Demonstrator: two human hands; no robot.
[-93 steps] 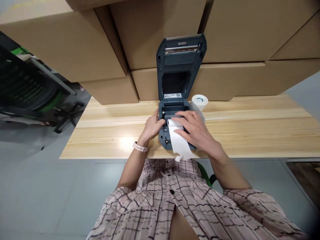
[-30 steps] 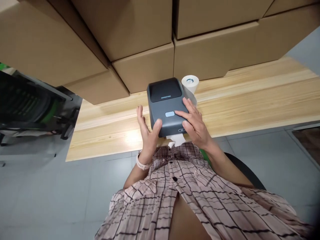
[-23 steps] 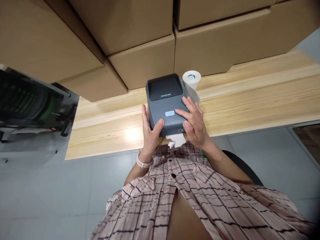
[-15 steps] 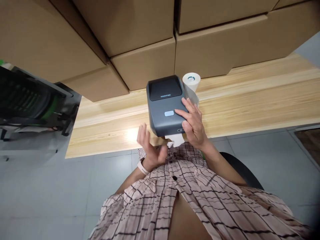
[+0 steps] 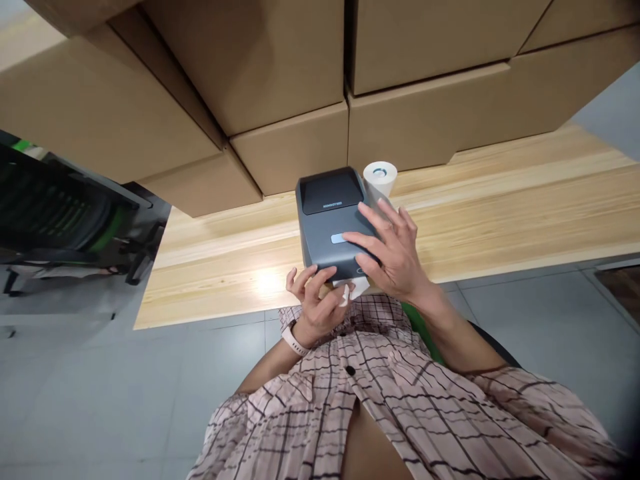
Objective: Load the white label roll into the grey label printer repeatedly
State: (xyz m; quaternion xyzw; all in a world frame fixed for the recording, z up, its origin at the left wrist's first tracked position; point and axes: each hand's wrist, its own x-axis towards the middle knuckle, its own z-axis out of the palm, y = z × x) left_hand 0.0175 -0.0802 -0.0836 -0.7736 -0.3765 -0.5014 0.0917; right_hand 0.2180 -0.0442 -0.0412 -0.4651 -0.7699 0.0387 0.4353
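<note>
Pink checked cloth lies closest, the person's shirt (image 5: 400, 413), with grey floor (image 5: 100, 400) on both sides of it. Just past the shirt is the near edge of the wooden table (image 5: 500, 207). The left hand (image 5: 315, 297), with a pale watch (image 5: 293, 340) on its wrist, is at that edge. Its fingers and thumb are closed on the white paper strip (image 5: 359, 288) that pokes out of the front of the printer (image 5: 327, 213) and hangs over the edge.

The printer is a dark grey box with round corners and a smooth top. It stands on the table, right at the near edge, and its lid is shut. The right hand (image 5: 393, 257) lies flat on its top with the fingers spread wide, holding nothing; one fingertip is beside the small blue button (image 5: 338, 238).

There is bare, striped wood to the left and right of the printer — lots of room there. Behind it, close to its right back corner, a white paper roll (image 5: 380, 179) stands on end.

Farther back, big brown cardboard boxes (image 5: 290, 67) are stacked along the table, all shut. A black chair (image 5: 60, 213) stands far off to the left.
</note>
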